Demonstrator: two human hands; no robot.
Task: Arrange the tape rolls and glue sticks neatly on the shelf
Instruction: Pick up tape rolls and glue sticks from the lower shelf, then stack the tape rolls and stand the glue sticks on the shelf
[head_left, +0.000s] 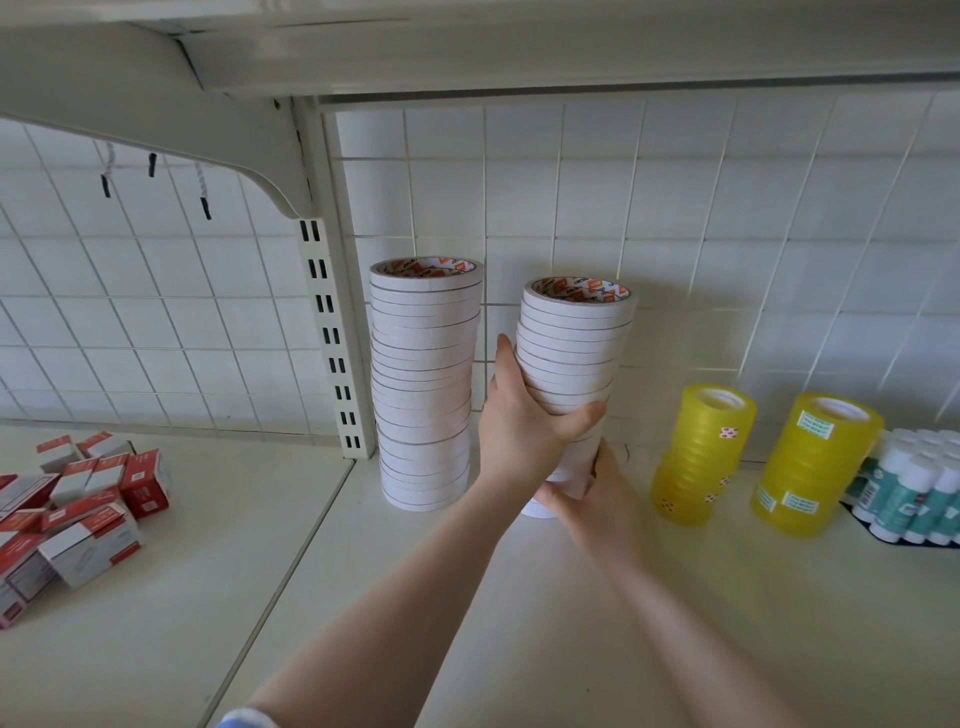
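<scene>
Holding the second stack of white double-sided tape rolls (574, 364) with both hands, the person has it tilted slightly, top leaning right, its base at or just above the shelf board (519, 597); contact at the base is hidden by the hands. One loose white roll (535, 510) appears to lie flat beneath it.

Progress, judged: the first white tape stack (425, 384) stands upright against the slotted upright post (332, 338), just left of the held stack. Two stacks of yellow-tinted clear tape (701, 457) and (815, 467) stand further right, well apart from the white ones. A block of glue sticks (914, 483) sits at the far right edge, partly out of view. Left to do, probably: settle and straighten the held stack, and even the spacing.

Hand pose: the left hand (524, 421) wraps the stack's middle from the left, thumb across the front, fingers upward along the side. The right hand (587, 499) grips the lower part from the front right, fingers curled beneath.

Surroundings: red-and-white small boxes (78, 509) lie jumbled on the neighbouring shelf bay at left. A white wire grid back panel (675, 208) stands behind.
</scene>
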